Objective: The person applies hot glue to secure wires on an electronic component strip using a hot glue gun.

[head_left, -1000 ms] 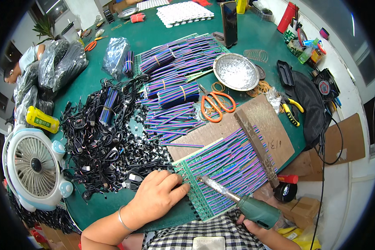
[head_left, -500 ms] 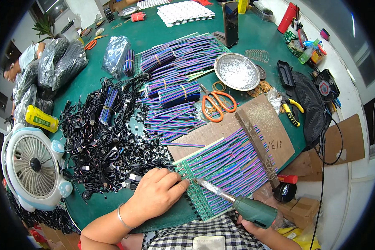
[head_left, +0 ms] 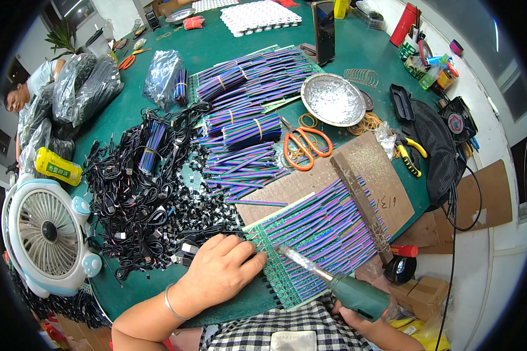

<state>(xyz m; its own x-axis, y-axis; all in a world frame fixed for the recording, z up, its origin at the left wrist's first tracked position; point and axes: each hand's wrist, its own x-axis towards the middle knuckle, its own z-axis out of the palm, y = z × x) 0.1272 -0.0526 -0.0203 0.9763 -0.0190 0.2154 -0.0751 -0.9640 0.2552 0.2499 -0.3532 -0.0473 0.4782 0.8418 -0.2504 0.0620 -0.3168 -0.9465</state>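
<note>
One leftward slip by right grip (head_left: 352, 319), wrapped around the soldering iron (head_left: 360, 297), could burn left grip (head_left: 223, 268), whose closure I can't tell.

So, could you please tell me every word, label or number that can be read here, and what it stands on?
I won't copy the wording, but this is where it stands:
Yellow bottle: dark printed characters along its side.
Wooden board: dark handwritten marks near its right edge.
Pale patch on the checked cloth: faint lettering, too blurred to read.
</note>
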